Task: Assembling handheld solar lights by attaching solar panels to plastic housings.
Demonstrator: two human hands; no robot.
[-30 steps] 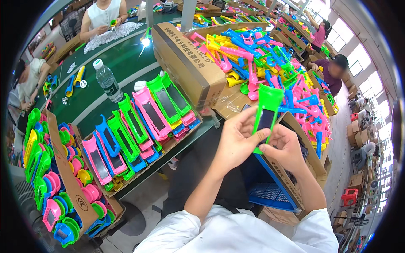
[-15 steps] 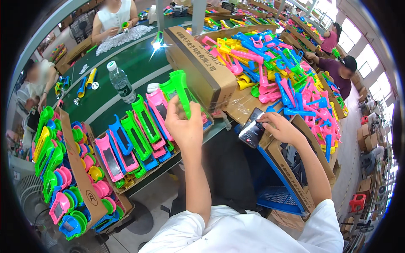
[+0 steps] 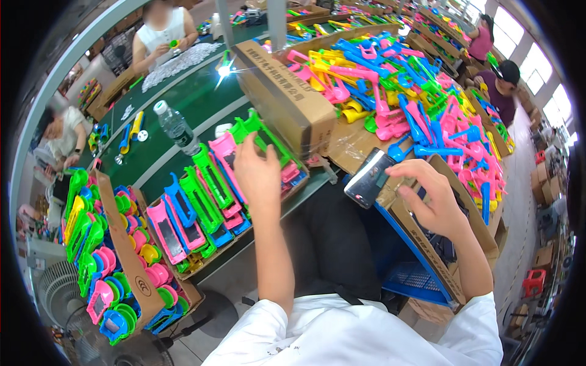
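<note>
Gripping green toy (image 3: 259, 131), left hand (image 3: 256, 174) | right hand (image 3: 427, 198) pinching dark panel (image 3: 368, 179) | green table (image 3: 195, 107), crowded workshop

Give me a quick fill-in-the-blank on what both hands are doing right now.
1. The left hand holds a toy frame whose colour is ____.
2. The right hand holds a dark mirror tile, pinched at its ____ edge.
3. The clear bottle stands on the ____ table.
4. The finished frames lie in a row in a ____ box.

Missing words: green; right; green; cardboard
</note>
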